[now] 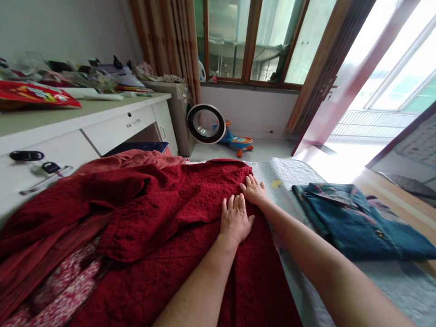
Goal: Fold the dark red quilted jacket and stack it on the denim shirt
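Observation:
A dark red textured garment (190,200) is spread over the near surface, with a sleeve lying toward the left. My left hand (236,220) rests on it, palm down, fingers apart. Just beyond and to the right, my right hand (254,190) lies on the garment's right edge, its fingers spread too. Neither hand grips anything. Under the garment's right side shows a pale blue-grey cloth (282,170). A folded blue denim garment (361,222) lies on the right.
At the left are a white desk (119,120) with clutter on top, lighter red clothes (136,159) and a patterned cloth (75,281). Ahead are a washing machine (179,113) with its round door open and a blue-orange ride-on toy (236,141).

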Available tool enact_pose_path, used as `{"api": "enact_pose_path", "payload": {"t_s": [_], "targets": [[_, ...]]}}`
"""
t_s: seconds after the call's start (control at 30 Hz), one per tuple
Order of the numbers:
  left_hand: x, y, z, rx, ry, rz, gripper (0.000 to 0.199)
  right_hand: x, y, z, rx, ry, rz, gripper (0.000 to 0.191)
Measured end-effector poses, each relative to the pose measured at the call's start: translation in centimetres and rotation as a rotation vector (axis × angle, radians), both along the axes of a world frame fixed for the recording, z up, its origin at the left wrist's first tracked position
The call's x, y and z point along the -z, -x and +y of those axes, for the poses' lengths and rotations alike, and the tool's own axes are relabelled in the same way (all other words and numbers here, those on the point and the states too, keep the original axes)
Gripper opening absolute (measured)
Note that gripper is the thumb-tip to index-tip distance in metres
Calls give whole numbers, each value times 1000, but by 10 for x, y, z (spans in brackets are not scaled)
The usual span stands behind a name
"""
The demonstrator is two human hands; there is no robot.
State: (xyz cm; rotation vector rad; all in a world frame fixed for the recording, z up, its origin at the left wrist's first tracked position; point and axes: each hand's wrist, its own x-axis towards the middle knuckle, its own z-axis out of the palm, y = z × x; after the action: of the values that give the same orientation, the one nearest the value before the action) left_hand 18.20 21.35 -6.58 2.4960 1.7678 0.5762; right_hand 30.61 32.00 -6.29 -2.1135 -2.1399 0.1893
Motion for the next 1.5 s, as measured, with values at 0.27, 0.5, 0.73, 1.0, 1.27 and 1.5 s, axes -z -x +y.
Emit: {"api": "enact_pose_path", "payload": {"t_s": [0.27, 0.5, 0.73, 1.0, 1.27, 1.5], "targets": [[-3, 1, 0, 6, 3, 47, 63, -4, -9, 41, 50, 32, 10, 63], [-6, 0, 0, 6, 16, 29, 58, 0, -11, 11, 1, 2, -1, 64], [-11, 2, -4, 11, 19, 5, 45, -14, -12, -32, -55, 111, 36, 57], [-7, 4, -2, -17, 17, -11, 50, -2, 6, -81, -155, -33, 22, 51], [-5, 3, -3, -27, 20, -14, 50, 2, 4, -57, -74, -25, -37, 56], [-6, 4, -4, -29, -8, -1, 48, -6, 3, -31, 38, 42, 37, 60]]}}
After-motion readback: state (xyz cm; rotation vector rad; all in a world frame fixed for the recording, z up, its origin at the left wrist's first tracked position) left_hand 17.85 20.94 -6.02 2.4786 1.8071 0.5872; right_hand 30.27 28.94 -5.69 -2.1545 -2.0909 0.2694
